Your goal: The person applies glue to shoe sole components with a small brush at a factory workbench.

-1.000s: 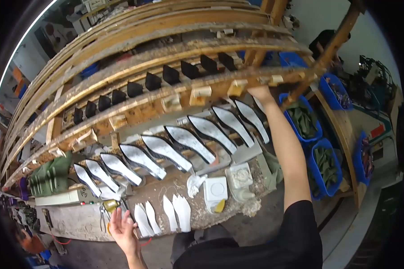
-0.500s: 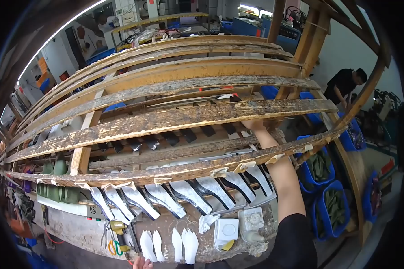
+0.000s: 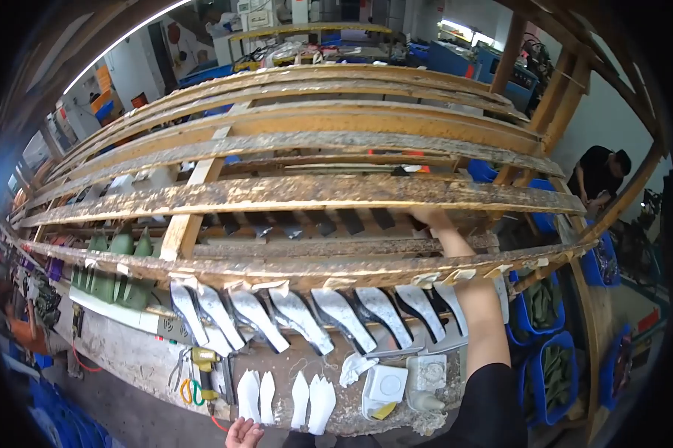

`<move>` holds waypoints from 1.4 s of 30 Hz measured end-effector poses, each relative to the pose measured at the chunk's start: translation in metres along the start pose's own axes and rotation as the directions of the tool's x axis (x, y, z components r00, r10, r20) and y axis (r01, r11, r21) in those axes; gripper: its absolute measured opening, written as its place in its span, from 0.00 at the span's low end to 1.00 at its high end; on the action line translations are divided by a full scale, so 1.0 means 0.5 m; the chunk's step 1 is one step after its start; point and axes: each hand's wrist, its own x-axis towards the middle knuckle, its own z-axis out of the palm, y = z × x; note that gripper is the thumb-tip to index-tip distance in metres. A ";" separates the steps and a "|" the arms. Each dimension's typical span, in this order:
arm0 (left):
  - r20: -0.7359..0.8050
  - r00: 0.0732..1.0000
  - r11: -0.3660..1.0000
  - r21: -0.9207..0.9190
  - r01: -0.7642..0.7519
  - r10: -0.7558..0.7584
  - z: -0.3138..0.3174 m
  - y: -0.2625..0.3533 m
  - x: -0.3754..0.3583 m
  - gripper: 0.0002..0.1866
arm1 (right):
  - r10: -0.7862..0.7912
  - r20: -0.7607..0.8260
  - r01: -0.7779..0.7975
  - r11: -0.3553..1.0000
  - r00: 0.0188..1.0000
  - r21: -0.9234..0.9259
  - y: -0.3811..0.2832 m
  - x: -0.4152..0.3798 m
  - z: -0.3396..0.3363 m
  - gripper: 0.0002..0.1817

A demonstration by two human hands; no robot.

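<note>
My right arm reaches between the slats of a wooden rack point(image 3: 291, 196). My right hand point(image 3: 427, 216) is at the underside of a middle slat, near a row of black strips point(image 3: 323, 222); its fingers are hidden behind the wood. My left hand point(image 3: 244, 433) hovers at the bench's front edge with fingers loosely curled and apart, nothing visible in it. Just beyond it lie white sole-shaped pieces point(image 3: 249, 396), with more such pieces point(image 3: 321, 403) to their right. Grey-white, black-edged sole-shaped pieces point(image 3: 299, 317) hang in a row along the rack's front slat.
On the bench point(image 3: 276, 362) are a yellow tool point(image 3: 205, 360), scissors point(image 3: 191, 390), a white square container point(image 3: 385, 385) and a crumpled white cloth point(image 3: 356, 367). Green shoe-shaped forms point(image 3: 131, 280) stand left. Blue baskets point(image 3: 553, 373) sit at right; a person point(image 3: 601, 175) stands beyond.
The view has shifted, so the rack and bench appear slightly farther right. My right hand stays at the middle slat, and my left hand stays by the bench edge.
</note>
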 end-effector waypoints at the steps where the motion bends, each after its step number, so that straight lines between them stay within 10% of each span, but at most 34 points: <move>1: -0.003 1.000 1.000 0.010 -0.002 0.002 -0.003 0.005 -0.003 0.32 | -0.396 -0.324 0.334 0.914 0.859 -0.232 0.040 0.049 0.026 0.32; 2: -0.003 1.000 1.000 0.016 -0.005 0.005 0.004 0.015 -0.007 0.32 | -0.732 -0.489 0.506 0.681 0.474 -0.529 0.053 0.092 0.042 0.33; 4: -0.045 0.999 1.000 -0.024 0.001 -0.003 0.010 0.061 -0.048 0.31 | -0.633 -0.678 0.666 0.692 0.373 -0.279 0.009 0.082 0.077 0.35; 5: -0.076 0.997 0.999 -0.013 0.034 -0.035 -0.003 0.072 -0.063 0.31 | -0.635 -0.654 0.670 0.696 0.410 -0.257 -0.044 0.019 0.082 0.35; 7: -0.004 1.000 0.999 -0.027 0.031 -0.031 0.005 0.076 -0.071 0.27 | -0.222 -0.090 0.235 0.955 0.971 0.178 -0.146 -0.063 0.055 0.34; 10: -0.008 1.000 0.997 -0.079 0.023 -0.024 0.006 0.064 -0.066 0.26 | -0.221 -0.199 0.176 0.959 0.955 -0.222 -0.200 -0.042 0.083 0.38; 14: -0.042 0.999 0.992 -0.126 0.005 -0.011 -0.053 0.034 -0.068 0.26 | -0.085 -0.156 0.134 0.932 0.984 0.336 -0.176 0.052 0.092 0.44; 33: 0.076 0.984 0.938 -0.299 0.176 -0.160 -0.347 0.126 0.181 0.23 | -0.316 -0.220 0.312 0.949 0.923 -0.053 -0.431 -0.047 0.230 0.47; 35: 0.065 0.980 0.920 -0.338 0.198 -0.188 -0.380 0.140 0.200 0.22 | -0.275 -0.165 0.317 0.728 0.947 0.608 -0.410 -0.035 0.223 0.50; 37: 0.049 0.976 0.900 -0.380 0.213 -0.210 -0.396 0.149 0.214 0.21 | -0.292 -0.097 0.148 0.157 0.952 0.977 -0.404 -0.017 0.213 0.52; 42: 0.086 0.973 0.894 -0.384 0.230 -0.214 -0.419 0.164 0.240 0.21 | -0.266 -0.101 0.131 0.095 0.959 0.987 -0.436 -0.033 0.221 0.47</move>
